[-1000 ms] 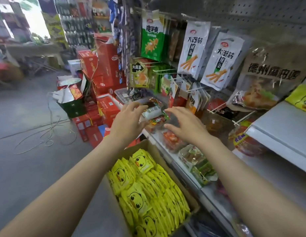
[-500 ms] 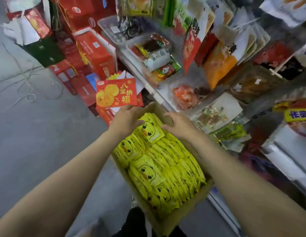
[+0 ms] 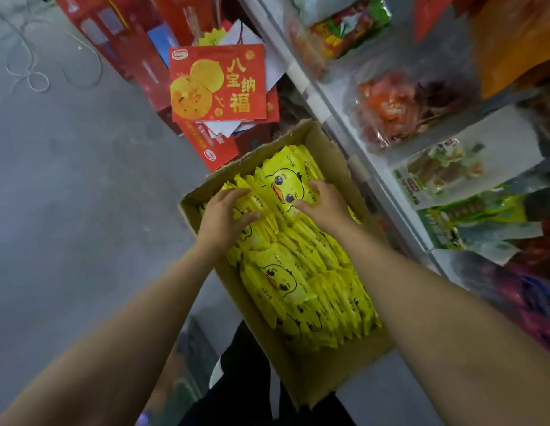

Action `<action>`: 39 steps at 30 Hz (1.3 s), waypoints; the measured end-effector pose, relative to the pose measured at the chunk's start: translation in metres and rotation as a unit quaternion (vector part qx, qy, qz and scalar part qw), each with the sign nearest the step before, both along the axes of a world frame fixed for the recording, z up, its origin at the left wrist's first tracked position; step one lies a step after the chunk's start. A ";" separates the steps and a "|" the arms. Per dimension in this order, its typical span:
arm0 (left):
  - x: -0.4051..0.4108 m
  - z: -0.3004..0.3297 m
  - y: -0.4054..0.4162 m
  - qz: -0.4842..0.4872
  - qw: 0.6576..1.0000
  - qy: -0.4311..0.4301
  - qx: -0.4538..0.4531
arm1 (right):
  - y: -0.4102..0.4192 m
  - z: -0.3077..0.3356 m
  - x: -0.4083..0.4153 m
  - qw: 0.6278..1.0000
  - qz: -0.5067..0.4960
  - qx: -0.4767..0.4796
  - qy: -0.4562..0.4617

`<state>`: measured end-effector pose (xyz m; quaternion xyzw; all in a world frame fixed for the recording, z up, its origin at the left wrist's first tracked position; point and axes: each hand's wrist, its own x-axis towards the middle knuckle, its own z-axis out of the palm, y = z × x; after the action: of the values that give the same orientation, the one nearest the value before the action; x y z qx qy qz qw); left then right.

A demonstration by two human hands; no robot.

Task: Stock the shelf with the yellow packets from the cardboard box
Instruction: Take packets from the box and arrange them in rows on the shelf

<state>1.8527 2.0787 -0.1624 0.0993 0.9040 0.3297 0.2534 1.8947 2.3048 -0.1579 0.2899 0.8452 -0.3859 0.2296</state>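
An open cardboard box (image 3: pixel 321 382) sits below me on the floor, packed with several yellow packets (image 3: pixel 301 272) printed with a duck face. My left hand (image 3: pixel 226 215) lies on the packets at the box's far left, fingers spread and lightly bent over their tops. My right hand (image 3: pixel 324 202) rests on the far packets, its fingers beside a packet with the duck face (image 3: pixel 284 187) turned up. Neither hand has lifted a packet. The white shelf (image 3: pixel 344 139) runs along the right of the box.
Clear bags of snacks (image 3: pixel 393 109) and green packets (image 3: pixel 470 210) lie on the shelf at the right. Red gift boxes (image 3: pixel 218 84) are stacked on the grey floor (image 3: pixel 68 195) beyond the box. A loose cord (image 3: pixel 31 78) lies on the floor at the far left.
My head has tilted from the shelf down to the box. Both hands dropped from shelf height into the box and now lie on the far yellow packets.
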 end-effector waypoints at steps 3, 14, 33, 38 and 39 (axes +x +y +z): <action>-0.002 -0.006 -0.002 0.011 1.000 0.006 0.000 | -0.005 -0.009 -0.006 0.999 -0.049 -0.012 -0.015; -0.017 -0.026 -0.011 0.009 0.999 -0.037 0.006 | -0.009 -0.031 -0.014 0.987 -0.139 -0.076 -0.009; -0.017 -0.028 -0.016 -0.079 0.992 -0.085 -0.040 | 0.015 -0.018 0.019 0.929 -0.287 -0.234 0.013; -0.023 -0.014 -0.011 -0.113 0.986 -0.046 -0.111 | 0.015 -0.015 0.028 0.923 -0.293 -0.249 0.016; -0.022 -0.011 -0.012 -0.112 0.986 -0.046 -0.117 | 0.015 -0.013 0.030 0.922 -0.295 -0.251 0.018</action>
<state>1.8303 2.0671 -0.1736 0.1547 0.9067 0.1956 0.3402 1.9244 2.3198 -0.1711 0.4521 0.6010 -0.6407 0.1548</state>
